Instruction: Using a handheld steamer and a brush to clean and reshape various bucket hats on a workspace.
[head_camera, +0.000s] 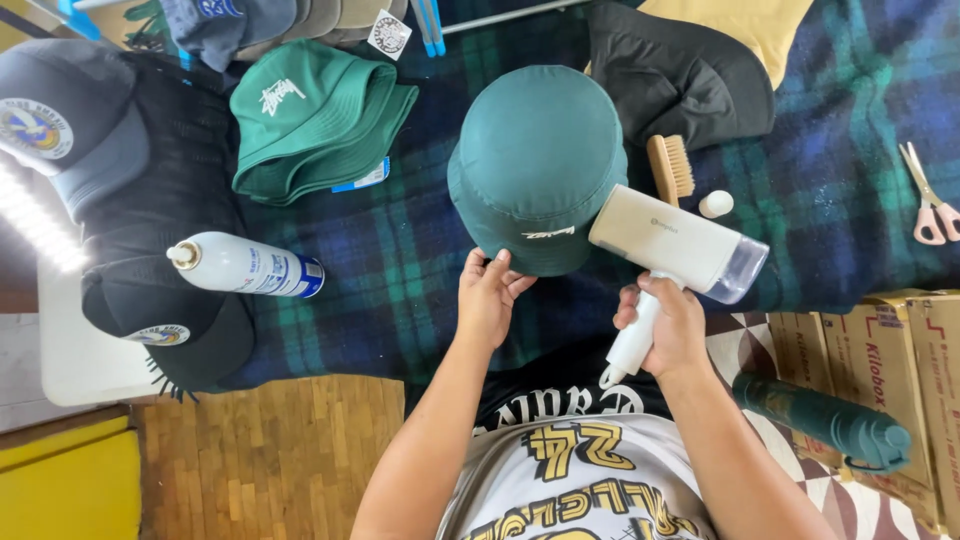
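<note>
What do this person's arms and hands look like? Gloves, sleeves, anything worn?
Both forearms are bare, with no gloves, rings, watch or bracelets visible on the left hand or right hand. No sleeves show. The jersey below is grey with a black yoke and yellow block numerals.

The round cloth bucket hat (535, 160) was dark green, the handheld plastic steamer (672, 245) cream-white, the woollen blanket (400, 260) blue-green plaid.
</note>
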